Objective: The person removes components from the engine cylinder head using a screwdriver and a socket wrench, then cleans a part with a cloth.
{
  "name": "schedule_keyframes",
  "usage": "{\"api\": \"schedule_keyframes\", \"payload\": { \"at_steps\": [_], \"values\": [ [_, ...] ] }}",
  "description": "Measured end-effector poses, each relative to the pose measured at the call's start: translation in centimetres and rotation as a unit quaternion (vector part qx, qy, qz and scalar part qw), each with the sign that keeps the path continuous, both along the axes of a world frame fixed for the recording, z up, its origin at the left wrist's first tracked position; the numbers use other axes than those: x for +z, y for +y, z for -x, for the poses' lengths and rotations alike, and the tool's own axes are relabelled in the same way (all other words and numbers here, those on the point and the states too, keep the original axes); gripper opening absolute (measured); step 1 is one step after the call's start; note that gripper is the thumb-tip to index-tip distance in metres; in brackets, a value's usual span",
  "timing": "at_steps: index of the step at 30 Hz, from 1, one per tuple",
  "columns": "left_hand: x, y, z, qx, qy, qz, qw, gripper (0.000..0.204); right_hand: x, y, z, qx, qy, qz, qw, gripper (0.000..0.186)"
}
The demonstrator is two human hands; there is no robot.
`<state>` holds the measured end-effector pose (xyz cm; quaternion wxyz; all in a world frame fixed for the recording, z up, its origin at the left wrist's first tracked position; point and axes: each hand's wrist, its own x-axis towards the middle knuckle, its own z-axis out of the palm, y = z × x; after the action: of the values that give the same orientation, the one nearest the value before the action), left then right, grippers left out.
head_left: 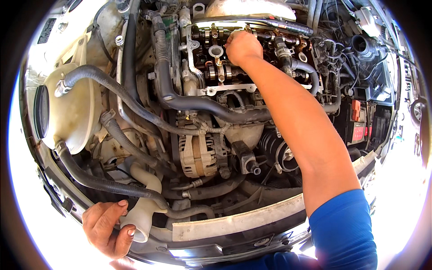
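Observation:
My right hand [244,48] reaches into the exposed top of the engine, fingers curled down among the camshafts [216,72] near a round metal spark-plug well [215,51]; what its fingertips hold is hidden. My bare forearm and blue sleeve extend from the lower right. At the lower left, my left hand [104,225] has its fingers bent around the mouth of a white plastic filler neck [140,220], thumb against the rim. A black hose [103,182] runs just above that hand.
A translucent coolant tank [69,114] with hoses sits on the left. An alternator [198,155], a large black hose [211,108] and wiring lie below the engine top. A battery [353,121] and air box [380,81] are on the right. A pale front body rail [238,216] crosses the bottom.

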<state>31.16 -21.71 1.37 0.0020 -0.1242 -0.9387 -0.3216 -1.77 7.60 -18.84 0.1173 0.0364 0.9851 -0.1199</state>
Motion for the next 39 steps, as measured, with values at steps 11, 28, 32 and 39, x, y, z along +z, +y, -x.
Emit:
{"api": "schedule_keyframes", "payload": {
  "at_steps": [11, 28, 32, 39],
  "values": [
    [0.0, 0.1, 0.2, 0.006, 0.000, 0.005, 1.000, 0.042, -0.9, 0.3, 0.9, 0.035, -0.022, -0.008, 0.999, 0.016],
    [0.3, -0.2, 0.0, -0.005, -0.048, -0.016, 0.999, 0.045, -0.5, 1.0, 1.6, 0.076, -0.059, 0.026, 0.995, 0.031],
    [0.3, -0.1, 0.0, -0.005, -0.046, -0.021, 0.999, 0.045, -0.1, 1.1, 1.5, 0.079, -0.057, 0.032, 0.995, 0.039],
    [0.3, -0.5, 0.0, -0.022, -0.060, -0.015, 0.998, 0.046, 0.1, 1.1, 1.6, 0.063, -0.080, 0.042, 0.994, 0.035]
  ]
}}
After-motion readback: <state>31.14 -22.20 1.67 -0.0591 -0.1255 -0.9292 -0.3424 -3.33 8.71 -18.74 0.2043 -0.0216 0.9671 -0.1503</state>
